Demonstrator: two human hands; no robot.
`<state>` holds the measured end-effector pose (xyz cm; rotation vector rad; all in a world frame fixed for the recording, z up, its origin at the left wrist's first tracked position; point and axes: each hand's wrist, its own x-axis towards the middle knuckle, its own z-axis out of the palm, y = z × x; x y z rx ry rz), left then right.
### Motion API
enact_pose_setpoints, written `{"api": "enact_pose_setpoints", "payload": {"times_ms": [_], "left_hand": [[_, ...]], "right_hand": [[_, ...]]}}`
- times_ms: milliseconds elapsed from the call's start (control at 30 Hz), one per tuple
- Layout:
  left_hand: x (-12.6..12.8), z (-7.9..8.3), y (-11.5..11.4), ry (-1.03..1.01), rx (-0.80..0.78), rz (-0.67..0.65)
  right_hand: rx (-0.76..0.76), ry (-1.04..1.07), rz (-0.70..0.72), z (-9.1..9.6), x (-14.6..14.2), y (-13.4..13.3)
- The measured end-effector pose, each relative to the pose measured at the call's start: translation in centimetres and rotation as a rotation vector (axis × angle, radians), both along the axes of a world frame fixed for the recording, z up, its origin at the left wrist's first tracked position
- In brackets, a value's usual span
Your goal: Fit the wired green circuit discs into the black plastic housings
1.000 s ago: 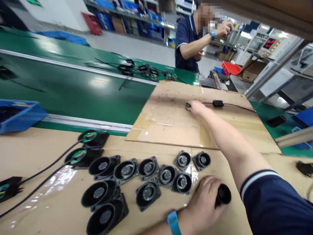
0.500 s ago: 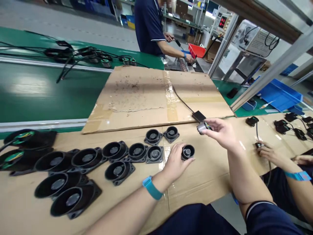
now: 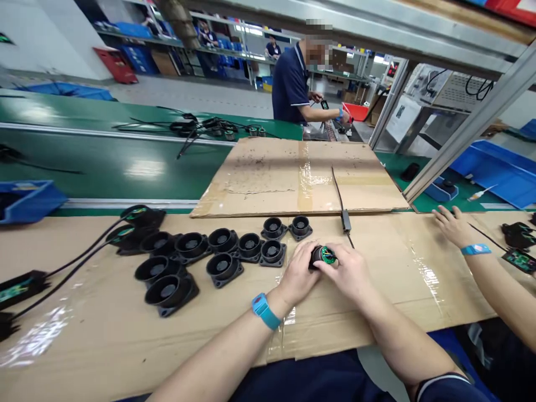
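My left hand (image 3: 296, 274) is closed around a black round housing (image 3: 313, 261) on the cardboard. My right hand (image 3: 350, 272) grips a motor core (image 3: 328, 255) with a green circuit board and thin wires, at the housing's mouth. How deep it sits inside is hidden by my fingers. From it a black cable with a small black box (image 3: 345, 221) runs away over the cardboard. Left of my hands stand several more black housings (image 3: 222, 267) with square flanges and round hubs.
A raised cardboard sheet (image 3: 268, 178) lies ahead, beside a green conveyor (image 3: 104, 162) with cabled parts (image 3: 209, 127). At far left are wired units (image 3: 136, 213) and a blue bin (image 3: 29, 201). A co-worker's hand (image 3: 454, 226) rests at right, near a metal post (image 3: 456, 125). Another person stands across.
My right hand has brought the motor core down and left to the housing in my left hand. The cable followed. The view has turned left, and the neighbour's hand has moved forward.
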<state>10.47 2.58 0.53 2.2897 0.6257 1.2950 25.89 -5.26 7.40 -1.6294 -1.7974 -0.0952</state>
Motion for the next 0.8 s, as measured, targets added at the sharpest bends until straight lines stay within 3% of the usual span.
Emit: {"api": "enact_pose_setpoints", "payload": {"times_ms": [133,300,467,600,700,800], "left_hand": [[0.0,0.1,0.0,0.007,0.026,-0.014],[0.1,0.4,0.2,-0.019,0.046,-0.001],[-0.1,0.6,0.2,-0.015,-0.182,0.012],[-0.9,-0.6,1.3,0.081,-0.340,0.060],[-1.2,-1.6,2.7,0.176,-0.371,0.026],[-1.2,-1.3,2.5,0.179,-0.374,-0.016]], "right_hand": [[-0.031,-0.011,-0.076,-0.5,-0.3,0.2],[-0.175,0.010,-0.134,-0.6,-1.0,0.3],[-0.177,0.114,0.053,0.1,-0.5,0.1],[-0.227,0.065,0.249,-0.4,-0.2,0.9],[-0.289,0.056,0.252,-0.9,0.4,2.2],[-0.319,0.088,0.240,-0.5,1.1,1.9]]}}
